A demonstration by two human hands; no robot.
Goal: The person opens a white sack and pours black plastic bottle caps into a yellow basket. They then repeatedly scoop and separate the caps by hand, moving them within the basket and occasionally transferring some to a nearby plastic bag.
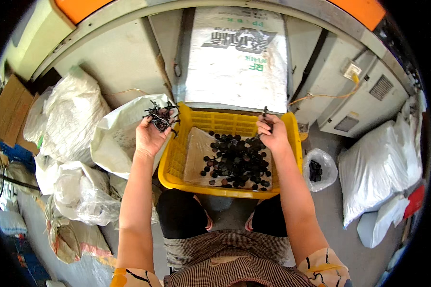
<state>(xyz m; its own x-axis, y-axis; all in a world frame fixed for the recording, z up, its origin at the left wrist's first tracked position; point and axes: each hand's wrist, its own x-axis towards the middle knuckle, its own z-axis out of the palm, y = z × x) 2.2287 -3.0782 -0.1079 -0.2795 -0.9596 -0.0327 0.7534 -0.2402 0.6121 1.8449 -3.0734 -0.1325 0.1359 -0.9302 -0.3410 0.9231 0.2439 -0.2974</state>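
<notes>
My left hand (150, 137), raised over the left rim of the yellow basket, is cupped around a tangled bunch of thin black branched plastic pieces (161, 117). Over the basket's right side, my right hand (274, 133) pinches a small dark stick-like piece (266, 113) that points up from the fingers; its lower part is hidden. Between the hands, the yellow plastic basket (171, 165) has a flat light-brown sheet (194, 158) inside. On that sheet lies a heap of small black round parts (237, 160), with some scattered at its edges.
An open white sack (117, 143) stands against the basket's left side. Right of the basket is a clear-lined container (326, 174) with black pieces. White bags (380, 165) crowd both sides. A printed white sack (237, 57) hangs on the machine behind.
</notes>
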